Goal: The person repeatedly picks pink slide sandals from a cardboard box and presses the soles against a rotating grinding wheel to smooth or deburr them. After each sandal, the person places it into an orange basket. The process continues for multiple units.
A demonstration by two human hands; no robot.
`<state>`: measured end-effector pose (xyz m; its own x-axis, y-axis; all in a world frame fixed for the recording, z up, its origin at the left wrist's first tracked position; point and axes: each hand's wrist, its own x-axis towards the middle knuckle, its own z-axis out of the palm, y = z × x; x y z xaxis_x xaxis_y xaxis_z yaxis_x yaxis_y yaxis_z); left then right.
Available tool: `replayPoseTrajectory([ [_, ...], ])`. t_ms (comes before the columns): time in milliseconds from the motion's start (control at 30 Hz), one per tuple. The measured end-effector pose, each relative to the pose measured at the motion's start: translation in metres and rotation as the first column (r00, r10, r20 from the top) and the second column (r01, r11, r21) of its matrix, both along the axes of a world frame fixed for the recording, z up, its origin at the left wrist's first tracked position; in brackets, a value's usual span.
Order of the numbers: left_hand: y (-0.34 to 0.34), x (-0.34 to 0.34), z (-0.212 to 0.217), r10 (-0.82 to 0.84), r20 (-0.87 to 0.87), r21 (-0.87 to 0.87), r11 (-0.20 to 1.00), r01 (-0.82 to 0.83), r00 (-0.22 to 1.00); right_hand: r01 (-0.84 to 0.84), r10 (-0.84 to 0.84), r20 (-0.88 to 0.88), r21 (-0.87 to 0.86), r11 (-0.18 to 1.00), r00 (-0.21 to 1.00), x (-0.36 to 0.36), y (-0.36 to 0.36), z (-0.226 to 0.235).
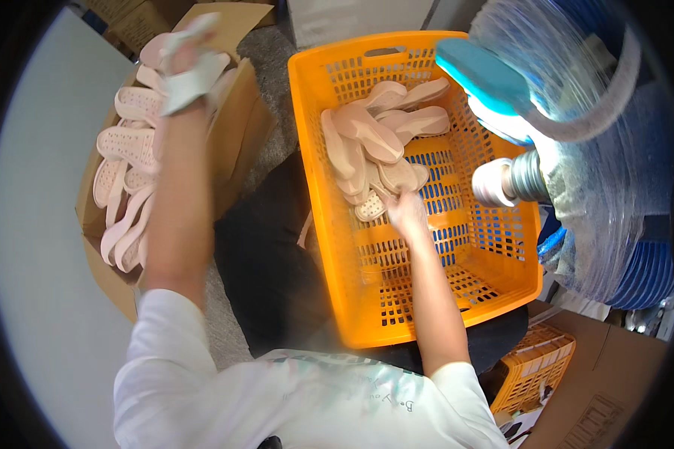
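Pale pink shoe soles (pixel 369 135) lie heaped in the far left part of an orange plastic basket (pixel 328 247). My right hand (pixel 408 213) reaches into this basket, its fingers closed at the near end of a sole (pixel 398 175) in the pile. Over the far end of an open cardboard box (pixel 241 112) on the left is my left hand (pixel 189 67), blurred by motion, with white material around it. Its fingers are too smeared to read. More pink soles (pixel 127 146), some with dotted surfaces, fill that box in a jumbled stack.
A lit lamp with a teal head (pixel 483 75) and a bent arm hangs over the basket's right side. Behind it stand clear-wrapped blue stacks (pixel 636 277). A smaller orange basket (pixel 535 367) and a cardboard carton (pixel 606 374) are at the lower right.
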<state>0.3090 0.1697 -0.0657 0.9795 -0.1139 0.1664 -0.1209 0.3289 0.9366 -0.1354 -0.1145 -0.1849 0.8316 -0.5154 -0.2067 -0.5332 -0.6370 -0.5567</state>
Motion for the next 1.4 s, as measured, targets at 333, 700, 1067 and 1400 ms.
replayPoseTrajectory([
  [333, -0.188, -0.268, -0.049, -0.403, -0.530, -0.073, 0.898, 0.433, 0.746, 0.330, -0.661, -0.044, 0.890, 0.315, 0.749, 0.103, -0.069, -0.112],
  [700, -0.205, -0.315, -0.117, -0.573, -0.779, -0.262, 0.666, 0.698, 0.255, 0.020, -0.049, 0.251, 0.116, 0.993, 0.967, -0.178, 0.014, 0.162],
  [1067, -0.221, -0.313, 0.016, -0.772, -0.119, -0.223, 0.633, 0.741, 0.624, 0.113, -0.748, 0.261, 0.906, 0.408, 0.610, -0.157, 0.023, 0.112],
  [1400, -0.199, -0.374, 0.048, -0.883, -0.060, -0.756, 0.345, 0.557, 0.466, 0.329, -0.741, 0.244, 0.779, 0.534, 0.625, -0.210, -0.037, 0.200],
])
